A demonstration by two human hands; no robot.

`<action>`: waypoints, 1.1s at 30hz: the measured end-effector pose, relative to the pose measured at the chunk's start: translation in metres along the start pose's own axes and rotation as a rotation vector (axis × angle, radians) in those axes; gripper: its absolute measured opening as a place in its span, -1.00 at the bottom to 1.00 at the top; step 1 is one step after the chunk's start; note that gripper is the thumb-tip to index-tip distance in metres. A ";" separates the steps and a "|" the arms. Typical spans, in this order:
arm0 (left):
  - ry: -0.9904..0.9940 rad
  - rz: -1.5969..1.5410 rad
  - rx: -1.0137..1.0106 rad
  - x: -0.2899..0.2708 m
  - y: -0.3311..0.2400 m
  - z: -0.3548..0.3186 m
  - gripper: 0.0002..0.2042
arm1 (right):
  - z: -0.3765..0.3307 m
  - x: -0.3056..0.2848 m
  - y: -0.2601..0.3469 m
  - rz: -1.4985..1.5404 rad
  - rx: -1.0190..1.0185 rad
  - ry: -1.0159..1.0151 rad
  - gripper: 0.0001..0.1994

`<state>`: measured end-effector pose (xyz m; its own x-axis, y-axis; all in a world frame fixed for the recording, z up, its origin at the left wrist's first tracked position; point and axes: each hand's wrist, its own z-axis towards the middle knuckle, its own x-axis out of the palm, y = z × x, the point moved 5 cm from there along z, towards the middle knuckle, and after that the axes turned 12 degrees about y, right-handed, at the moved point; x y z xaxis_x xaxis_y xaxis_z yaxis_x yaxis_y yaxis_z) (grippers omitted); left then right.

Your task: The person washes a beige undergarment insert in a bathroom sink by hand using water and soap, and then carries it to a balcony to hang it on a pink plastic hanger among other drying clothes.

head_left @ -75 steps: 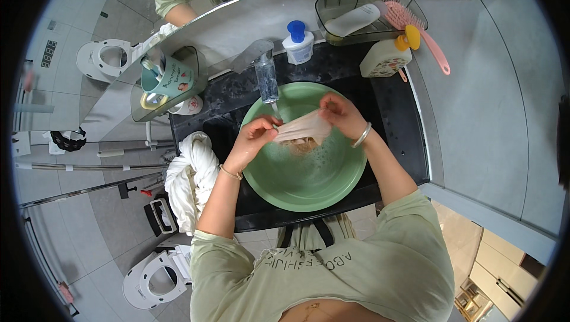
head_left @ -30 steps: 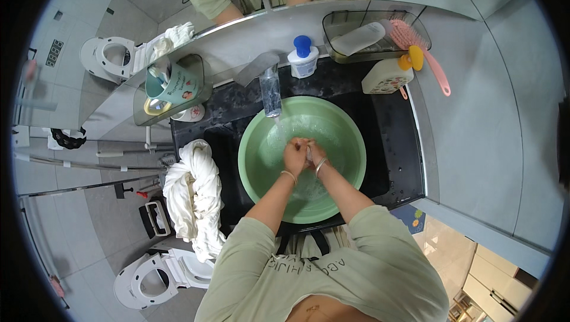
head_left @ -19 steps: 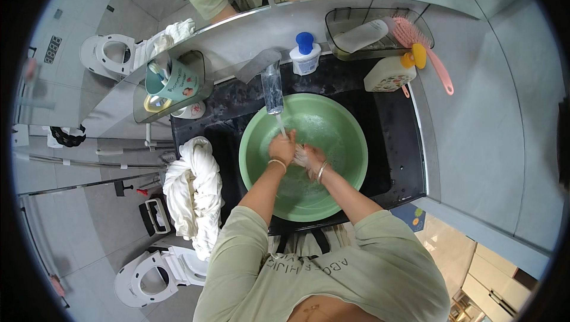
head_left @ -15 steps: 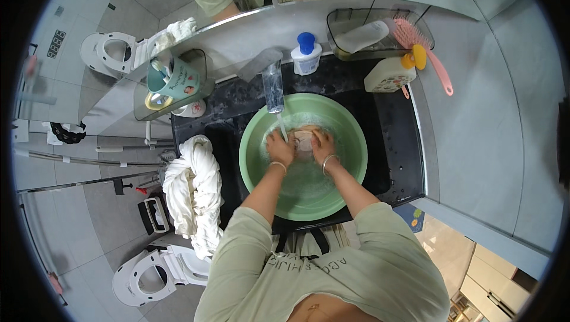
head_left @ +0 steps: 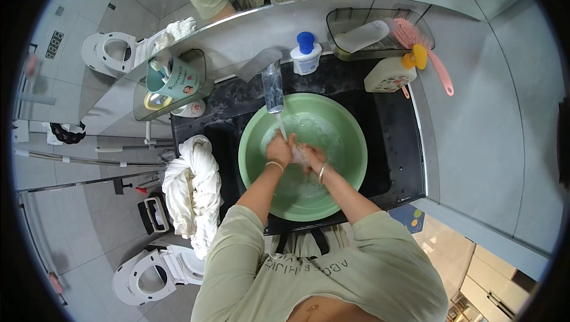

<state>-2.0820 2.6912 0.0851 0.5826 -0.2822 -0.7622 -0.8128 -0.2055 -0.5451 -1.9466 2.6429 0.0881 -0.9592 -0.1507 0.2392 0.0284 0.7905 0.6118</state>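
A light green basin (head_left: 350, 194) holds soapy water, and a stream from the faucet (head_left: 273, 87) runs into it. Over the water my left hand (head_left: 279, 148) is closed on a small pale pink cloth (head_left: 298, 155). From the other side my right hand (head_left: 313, 159) grips the same cloth, its fingers curled inward. The cloth is bunched and mostly hidden by my hands, so its shape cannot be made out. The falling water lands right beside my left hand.
Twisted white fabric (head_left: 193, 194) lies left of the basin on the black counter (head_left: 395, 170). Behind stand a blue-capped bottle (head_left: 306, 54), a yellow-topped pump bottle (head_left: 392, 74), a rack with a pink hairbrush (head_left: 439, 69) and a teal cup (head_left: 173, 78).
My hands have drawn closer together and slightly toward me. The cloth, more spread before, is now bunched between them.
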 end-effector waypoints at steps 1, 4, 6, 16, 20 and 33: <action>-0.171 -0.017 0.020 0.001 0.004 0.002 -0.71 | 0.017 -0.014 0.004 -0.312 -0.313 -0.075 -0.57; -0.482 -0.098 0.097 0.024 0.018 -0.003 -0.70 | 0.045 -0.028 -0.018 -0.602 -0.423 -0.232 -0.59; -0.444 -0.169 0.188 0.051 0.009 -0.005 -0.74 | 0.054 -0.025 -0.017 -0.316 -0.327 -0.214 -0.60; -0.145 -0.243 0.126 0.019 -0.031 -0.023 -0.64 | 0.041 0.031 -0.037 0.767 -0.065 0.245 -0.63; -0.051 -0.295 0.052 0.013 0.013 0.007 -0.74 | 0.037 0.005 -0.023 0.188 -0.059 -0.079 -0.51; -0.290 -0.757 0.223 -0.052 -0.024 -0.021 -0.73 | 0.047 0.052 0.040 0.976 -0.018 0.372 -0.63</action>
<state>-2.0924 2.6915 0.1451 0.9718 0.1156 -0.2057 -0.2019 -0.0438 -0.9784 -2.0087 2.6947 0.0896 -0.3699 0.3731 0.8509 0.7515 0.6586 0.0380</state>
